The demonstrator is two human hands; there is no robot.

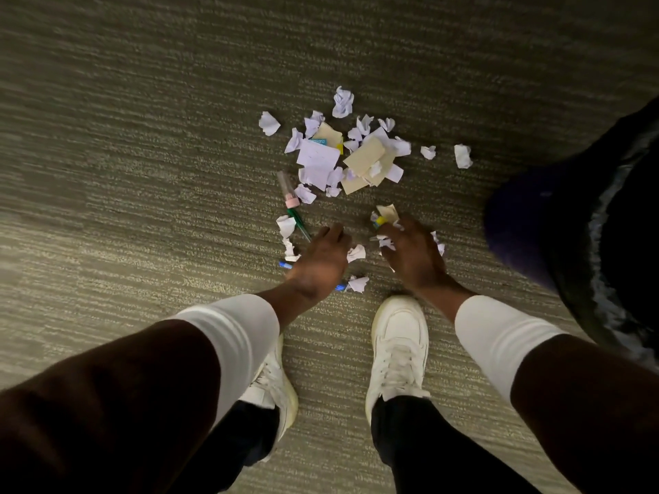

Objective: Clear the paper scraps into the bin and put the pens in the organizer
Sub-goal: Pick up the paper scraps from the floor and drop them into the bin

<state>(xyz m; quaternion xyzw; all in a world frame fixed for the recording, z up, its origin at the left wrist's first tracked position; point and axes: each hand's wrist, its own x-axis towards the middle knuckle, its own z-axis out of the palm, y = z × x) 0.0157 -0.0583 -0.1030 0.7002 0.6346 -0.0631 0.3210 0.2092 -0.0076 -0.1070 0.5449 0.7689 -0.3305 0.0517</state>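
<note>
Several white and cream paper scraps (351,153) lie in a loose pile on the carpet ahead of my feet. A clear pen with a pink band (287,188) and a green pen (299,222) lie left of the pile. A blue pen (285,264) shows on both sides of my left hand (321,262), which reaches down over it with fingers curled; what it holds is hidden. My right hand (413,251) is closed around a bunch of paper scraps, with a cream piece and a yellow bit (383,216) sticking out past the fingers.
A dark bin with a black liner (585,244) stands at the right, close to my right arm. My two white shoes (397,347) stand on the striped grey carpet (142,172) just behind the scraps. No organizer is in view.
</note>
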